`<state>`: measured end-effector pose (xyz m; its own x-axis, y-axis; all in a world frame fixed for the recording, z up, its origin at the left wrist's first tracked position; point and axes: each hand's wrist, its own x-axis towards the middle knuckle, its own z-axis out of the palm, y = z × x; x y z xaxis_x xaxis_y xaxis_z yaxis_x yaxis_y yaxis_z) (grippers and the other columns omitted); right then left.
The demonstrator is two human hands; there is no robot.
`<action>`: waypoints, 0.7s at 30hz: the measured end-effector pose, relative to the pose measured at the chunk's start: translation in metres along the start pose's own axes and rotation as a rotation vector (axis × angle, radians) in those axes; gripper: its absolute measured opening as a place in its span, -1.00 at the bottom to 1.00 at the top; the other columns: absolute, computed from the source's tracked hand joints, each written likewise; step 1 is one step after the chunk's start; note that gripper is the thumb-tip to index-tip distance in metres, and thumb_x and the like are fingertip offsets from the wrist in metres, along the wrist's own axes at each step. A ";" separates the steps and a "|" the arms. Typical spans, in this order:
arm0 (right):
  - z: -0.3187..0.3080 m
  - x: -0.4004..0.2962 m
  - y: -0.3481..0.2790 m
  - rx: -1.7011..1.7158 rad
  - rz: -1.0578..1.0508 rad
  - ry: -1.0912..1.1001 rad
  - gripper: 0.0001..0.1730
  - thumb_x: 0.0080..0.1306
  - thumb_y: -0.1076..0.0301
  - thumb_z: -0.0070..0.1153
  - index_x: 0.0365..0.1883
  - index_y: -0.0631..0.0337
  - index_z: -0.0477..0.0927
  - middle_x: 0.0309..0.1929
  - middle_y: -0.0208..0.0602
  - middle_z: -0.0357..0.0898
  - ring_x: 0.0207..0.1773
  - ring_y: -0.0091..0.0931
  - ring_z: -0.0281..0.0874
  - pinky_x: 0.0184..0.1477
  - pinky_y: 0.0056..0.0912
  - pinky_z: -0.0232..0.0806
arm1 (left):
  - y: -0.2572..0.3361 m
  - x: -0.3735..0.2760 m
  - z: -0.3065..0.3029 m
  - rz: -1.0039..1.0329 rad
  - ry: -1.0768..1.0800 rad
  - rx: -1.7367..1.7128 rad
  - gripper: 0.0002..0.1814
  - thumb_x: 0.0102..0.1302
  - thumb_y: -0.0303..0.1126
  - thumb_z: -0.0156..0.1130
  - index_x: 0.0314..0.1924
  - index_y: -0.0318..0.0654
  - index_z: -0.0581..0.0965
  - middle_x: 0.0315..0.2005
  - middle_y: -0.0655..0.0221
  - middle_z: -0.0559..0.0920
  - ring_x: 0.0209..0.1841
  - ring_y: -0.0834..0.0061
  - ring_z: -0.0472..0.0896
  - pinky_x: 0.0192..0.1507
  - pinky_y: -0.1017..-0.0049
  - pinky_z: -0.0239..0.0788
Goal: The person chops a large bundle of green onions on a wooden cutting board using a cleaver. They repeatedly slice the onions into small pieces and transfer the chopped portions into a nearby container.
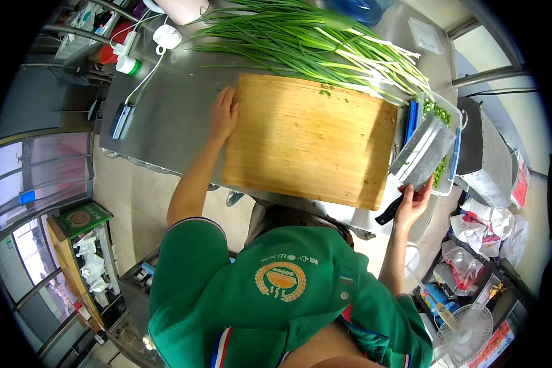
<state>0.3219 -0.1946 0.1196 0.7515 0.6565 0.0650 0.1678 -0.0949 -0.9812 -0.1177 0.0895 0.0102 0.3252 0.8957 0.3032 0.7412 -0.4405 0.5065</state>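
My left hand [224,115] is at the left edge of a wooden cutting board [303,142], its fingers against that edge. My right hand [414,204], at the board's lower right, holds a cleaver [430,149] with a dark handle. The broad metal blade is tilted over a clear plastic container [455,161] and hides part of it. Chopped scallions [437,110] lie in the container, and a few green bits are stuck on the board near its top edge. Long whole scallions [299,41] are spread behind the board, white ends to the right.
A metal table [165,115] bears a phone-like device [119,121] on a cable, a white cup-shaped item [167,37], a green-banded jar [127,65] and a clear lid [425,35]. A dark-topped metal appliance [483,152] is right of the container. Bags [483,221] and a fan [462,326] are at the lower right.
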 end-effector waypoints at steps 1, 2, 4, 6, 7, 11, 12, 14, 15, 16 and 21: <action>0.009 -0.011 0.002 0.002 0.052 -0.014 -0.25 0.36 0.63 -0.02 0.51 0.21 0.08 -0.29 -0.36 0.48 -0.32 -0.58 0.51 -0.22 -0.51 0.44 | -0.017 -0.004 -0.006 -0.023 -0.007 0.024 -0.54 0.32 -0.38 0.21 0.22 -0.27 0.44 0.32 0.12 0.34 0.32 0.03 0.31 0.33 0.17 0.21; 0.018 -0.022 0.003 -0.008 0.058 -0.033 -0.25 0.37 0.63 -0.02 0.51 0.21 0.08 -0.28 -0.35 0.49 -0.32 -0.58 0.51 -0.22 -0.51 0.44 | -0.033 -0.006 -0.010 -0.043 -0.015 0.049 -0.54 0.32 -0.38 0.21 0.22 -0.27 0.44 0.31 0.14 0.36 0.32 0.03 0.32 0.33 0.16 0.20; 0.028 -0.043 0.005 -0.008 0.094 -0.050 -0.26 0.37 0.63 -0.01 0.50 0.21 0.09 -0.25 -0.35 0.51 -0.32 -0.60 0.51 -0.22 -0.53 0.43 | -0.041 -0.007 -0.010 0.011 -0.004 0.119 -0.55 0.32 -0.39 0.21 0.20 -0.26 0.45 0.26 0.16 0.40 0.28 0.03 0.35 0.31 0.15 0.22; 0.036 -0.062 0.012 -0.028 0.156 -0.070 -0.27 0.37 0.63 -0.01 0.49 0.22 0.10 -0.24 -0.36 0.51 -0.31 -0.60 0.51 -0.22 -0.55 0.43 | -0.055 -0.004 -0.002 0.075 -0.005 0.160 -0.58 0.31 -0.43 0.20 0.17 -0.26 0.48 0.18 0.17 0.45 0.22 0.04 0.39 0.25 0.15 0.26; 0.038 -0.069 0.018 -0.031 0.197 -0.080 -0.27 0.37 0.64 -0.01 0.49 0.23 0.10 -0.24 -0.36 0.51 -0.31 -0.60 0.51 -0.21 -0.55 0.42 | -0.067 0.000 0.003 0.115 -0.007 0.170 -0.61 0.30 -0.45 0.19 0.14 -0.27 0.49 0.12 0.16 0.48 0.17 0.05 0.42 0.21 0.16 0.29; 0.047 -0.087 0.041 -0.042 0.288 -0.095 -0.24 0.30 0.70 -0.08 0.49 0.24 0.10 -0.23 -0.36 0.50 -0.33 -0.61 0.49 -0.24 -0.55 0.42 | -0.101 0.020 0.020 0.157 -0.037 0.127 -0.72 0.24 -0.54 0.17 -0.02 -0.29 0.54 -0.13 0.18 0.55 -0.04 0.11 0.50 0.02 0.18 0.36; 0.047 -0.089 0.044 -0.102 0.305 -0.080 -0.23 0.30 0.70 -0.07 0.49 0.25 0.11 -0.23 -0.34 0.51 -0.34 -0.61 0.48 -0.26 -0.55 0.41 | -0.090 0.027 0.027 0.132 0.011 0.062 -0.74 0.24 -0.55 0.16 -0.05 -0.29 0.55 -0.16 0.19 0.55 -0.06 0.11 0.50 0.01 0.18 0.36; 0.052 -0.089 0.051 -0.205 0.314 -0.025 -0.23 0.29 0.69 -0.05 0.48 0.27 0.10 -0.24 -0.31 0.53 -0.37 -0.62 0.49 -0.31 -0.56 0.41 | -0.054 0.047 0.024 0.079 0.105 -0.066 -0.78 0.23 -0.57 0.15 -0.11 -0.30 0.56 -0.21 0.20 0.55 -0.11 0.11 0.51 -0.03 0.19 0.37; 0.056 -0.087 0.057 -0.241 0.308 0.004 -0.22 0.28 0.68 -0.04 0.48 0.28 0.10 -0.24 -0.29 0.54 -0.39 -0.62 0.49 -0.33 -0.56 0.41 | -0.032 0.056 0.024 0.158 0.075 -0.089 -0.78 0.23 -0.57 0.14 -0.11 -0.30 0.56 -0.20 0.20 0.55 -0.10 0.11 0.51 -0.03 0.19 0.36; 0.057 -0.082 0.066 -0.274 0.252 -0.003 -0.23 0.27 0.67 -0.01 0.47 0.30 0.12 -0.16 -0.23 0.57 -0.43 -0.62 0.48 -0.38 -0.57 0.40 | -0.004 0.062 0.028 0.234 0.044 -0.112 -0.78 0.23 -0.58 0.14 -0.10 -0.30 0.56 -0.19 0.19 0.55 -0.10 0.11 0.51 -0.02 0.19 0.36; 0.077 -0.037 0.107 -0.446 0.078 -0.012 -0.23 0.29 0.63 0.11 0.46 0.30 0.15 0.08 -0.21 0.54 -0.35 -0.65 0.44 -0.34 -0.59 0.38 | 0.100 0.073 0.095 0.412 -0.289 -0.125 -0.65 0.35 -0.43 0.15 0.12 -0.28 0.48 0.24 0.14 0.41 0.31 0.11 0.34 0.36 0.24 0.20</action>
<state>0.2629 -0.1709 -0.0021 0.7659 0.6429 -0.0109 0.3710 -0.4558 -0.8091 0.0354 0.1166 0.0062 0.7371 0.6190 0.2712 0.4477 -0.7479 0.4901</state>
